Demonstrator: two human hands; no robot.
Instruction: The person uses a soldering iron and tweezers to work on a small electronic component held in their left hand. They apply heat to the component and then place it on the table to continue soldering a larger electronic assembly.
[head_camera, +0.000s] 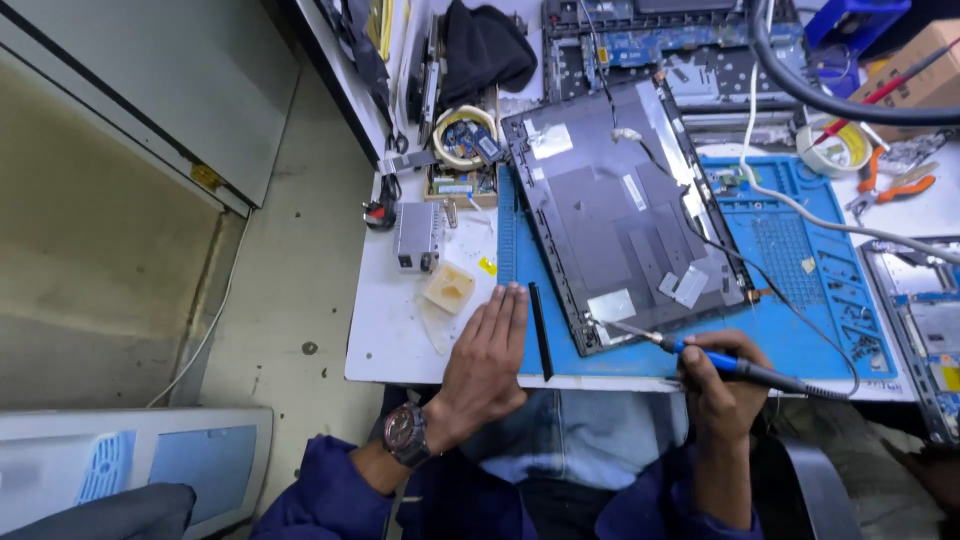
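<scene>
A dark grey laptop lid panel (615, 215) lies tilted on a blue work mat (800, 280). My right hand (722, 385) grips a blue-handled soldering iron (735, 367), whose metal tip touches the panel's near corner beside a silver foil patch. A thin cable runs along the panel's right edge. My left hand (488, 355) lies flat, fingers together, on the table's front edge beside a thin black strip (540, 330). A wristwatch sits on that wrist.
A small yellow sponge block (449, 287) and a grey box (418, 236) sit left of the mat. Behind are an opened laptop chassis (660, 45), a tape roll (838, 150), orange pliers (893, 185) and a black cloth (487, 45). Another panel lies at the right edge.
</scene>
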